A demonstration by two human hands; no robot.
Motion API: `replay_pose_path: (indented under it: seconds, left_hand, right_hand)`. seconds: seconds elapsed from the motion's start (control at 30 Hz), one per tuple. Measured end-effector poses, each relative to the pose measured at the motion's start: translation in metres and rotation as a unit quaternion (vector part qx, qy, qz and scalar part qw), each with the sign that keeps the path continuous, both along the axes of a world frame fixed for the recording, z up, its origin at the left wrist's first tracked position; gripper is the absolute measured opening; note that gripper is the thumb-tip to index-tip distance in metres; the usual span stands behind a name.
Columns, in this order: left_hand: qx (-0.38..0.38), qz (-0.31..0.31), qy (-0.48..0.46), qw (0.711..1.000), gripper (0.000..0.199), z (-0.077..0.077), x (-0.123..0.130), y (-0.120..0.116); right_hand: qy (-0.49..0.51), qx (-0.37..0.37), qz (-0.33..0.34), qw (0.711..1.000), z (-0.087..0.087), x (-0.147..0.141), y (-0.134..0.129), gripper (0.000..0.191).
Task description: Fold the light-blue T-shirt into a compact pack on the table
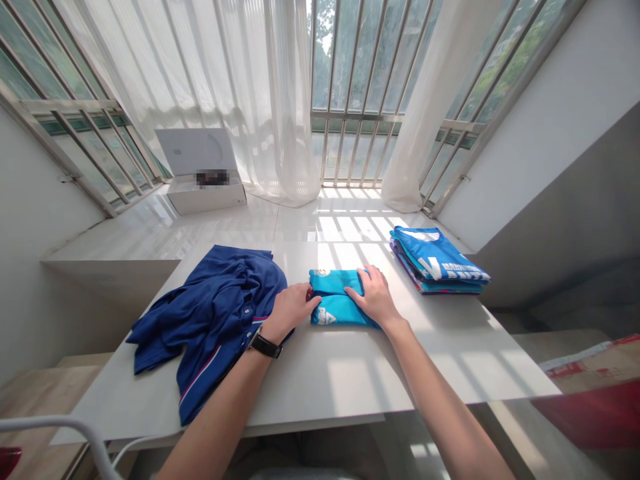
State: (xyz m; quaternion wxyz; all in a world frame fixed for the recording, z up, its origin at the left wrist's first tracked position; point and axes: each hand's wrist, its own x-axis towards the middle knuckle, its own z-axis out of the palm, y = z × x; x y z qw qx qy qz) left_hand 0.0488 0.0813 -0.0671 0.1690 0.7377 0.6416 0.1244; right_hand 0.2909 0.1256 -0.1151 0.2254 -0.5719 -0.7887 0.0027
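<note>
A turquoise shirt (336, 283), folded into a compact bundle with white lettering at its lower left, lies on the white table (300, 393). At its left edge my left hand (290, 310), with a black band on the wrist, has thumb and fingers closed on the fabric. My right hand (375, 293) rests on the bundle's right part, fingers spread. Left of the bundle a dark blue polo shirt (215, 300) lies loosely crumpled, its striped edge reaching toward the front. To the right sits a neat stack of folded shirts (437, 263), topped by a blue one with white print.
An open white box (207, 198) with a blurred item inside stands on the window ledge (270, 227). Sheer curtains (285, 100) hang before the barred window. A white curved tube (65, 421) is at the lower left, a red bag (595, 413) at the right.
</note>
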Motion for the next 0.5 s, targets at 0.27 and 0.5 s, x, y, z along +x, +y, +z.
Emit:
replay_pose_path:
  seconds: [0.27, 0.5]
  left_hand:
    - [0.021, -0.020, 0.047, 0.998, 0.018, 0.0068, -0.0001, -0.0039]
    - [0.051, -0.059, 0.056, 0.995, 0.022, 0.0063, 0.0013, -0.0043]
  right_hand:
    - [0.085, -0.001, 0.114, 0.990, 0.0029, -0.0008, -0.0007, 0.031]
    - [0.102, -0.016, 0.118, 0.988, -0.0003, 0.0015, 0.0016, 0.030]
